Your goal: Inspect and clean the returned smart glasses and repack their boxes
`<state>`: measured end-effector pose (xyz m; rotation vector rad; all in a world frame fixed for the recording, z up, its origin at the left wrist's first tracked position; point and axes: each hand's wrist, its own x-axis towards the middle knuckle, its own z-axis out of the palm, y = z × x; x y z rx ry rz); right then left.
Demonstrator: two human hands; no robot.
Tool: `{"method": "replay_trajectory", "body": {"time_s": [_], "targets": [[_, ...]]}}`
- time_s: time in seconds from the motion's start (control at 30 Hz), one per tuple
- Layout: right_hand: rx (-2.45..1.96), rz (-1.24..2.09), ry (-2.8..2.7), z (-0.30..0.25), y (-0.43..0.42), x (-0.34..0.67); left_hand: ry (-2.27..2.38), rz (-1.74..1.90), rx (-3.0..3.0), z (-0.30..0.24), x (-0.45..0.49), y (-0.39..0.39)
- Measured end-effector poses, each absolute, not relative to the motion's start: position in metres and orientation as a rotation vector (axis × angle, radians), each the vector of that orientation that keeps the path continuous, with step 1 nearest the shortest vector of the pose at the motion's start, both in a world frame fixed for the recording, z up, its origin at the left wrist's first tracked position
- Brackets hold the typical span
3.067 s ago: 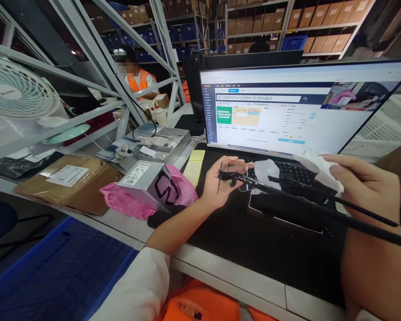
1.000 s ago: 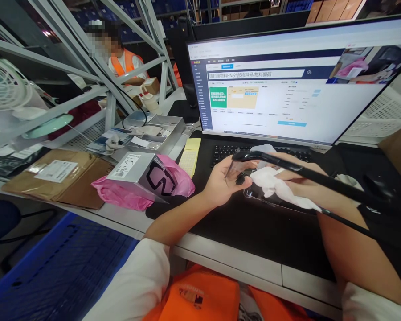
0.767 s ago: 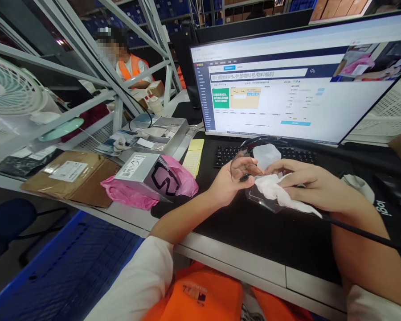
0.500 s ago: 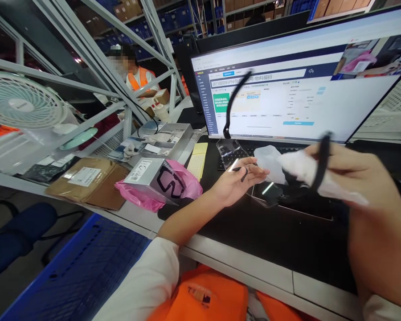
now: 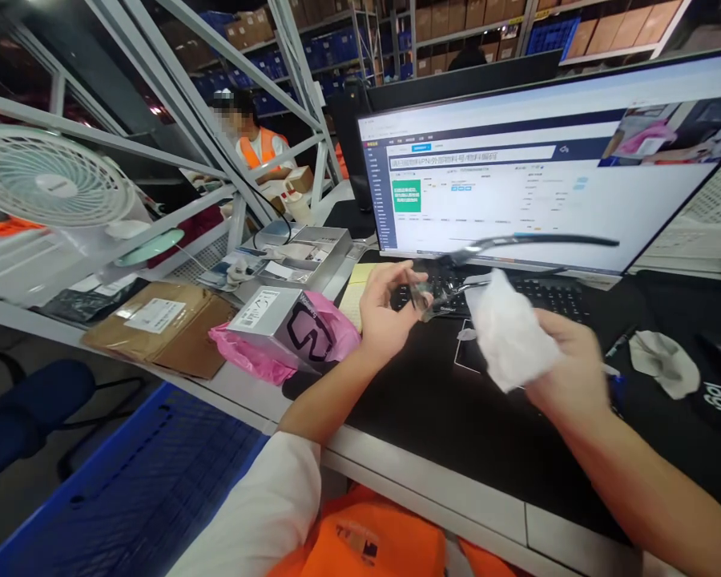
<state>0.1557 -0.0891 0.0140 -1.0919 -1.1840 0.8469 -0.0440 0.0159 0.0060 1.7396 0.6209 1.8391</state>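
Observation:
My left hand [image 5: 390, 304] grips a pair of glasses [image 5: 474, 250] at the lens end, over the near side of the keyboard [image 5: 553, 292]. The glasses are turned sideways, dark temples pointing right, and motion blurs them. A crumpled white tissue [image 5: 513, 336] is pinched in my right hand [image 5: 570, 369], just below the temples. Whether the tissue touches the glasses I cannot tell. Left of my left hand, a grey box [image 5: 264, 320] with a glasses outline printed on it lies on pink plastic wrap [image 5: 342, 328].
A monitor [image 5: 486, 192] stands behind the keyboard. Further left are an open grey tray box [image 5: 330, 244], a brown cardboard parcel [image 5: 180, 328] and a fan [image 5: 54, 180]. A crumpled pale cloth [image 5: 664, 365] lies at right. A co-worker in an orange vest [image 5: 258, 148] sits beyond the metal frame.
The glasses have swung from temples pointing up and toward me to temples pointing right. My left hand has shifted left, and my right hand with the tissue has drawn left and lower, away from the temple.

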Motion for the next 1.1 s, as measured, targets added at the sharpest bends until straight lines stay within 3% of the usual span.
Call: {"method": "replay_trajectory", "body": {"time_s": [0.17,0.43,0.83,1.1], "targets": [[-0.937,1.018,-1.167,-0.005,-0.069,0.127,0.687,1.790,2.301,0.010,-0.042,-0.003],[-0.917,1.118,-1.434,0.005,-0.079,0.135,0.984,1.610,2.503,0.016,-0.045,-0.004],[-0.824,1.447,-1.247,0.001,-0.071,0.146,1.080,1.325,2.566,0.037,-0.059,-0.014],[-0.754,1.435,-1.138,0.022,-0.074,0.157,0.926,1.295,2.359,0.033,-0.066,0.002]]}}
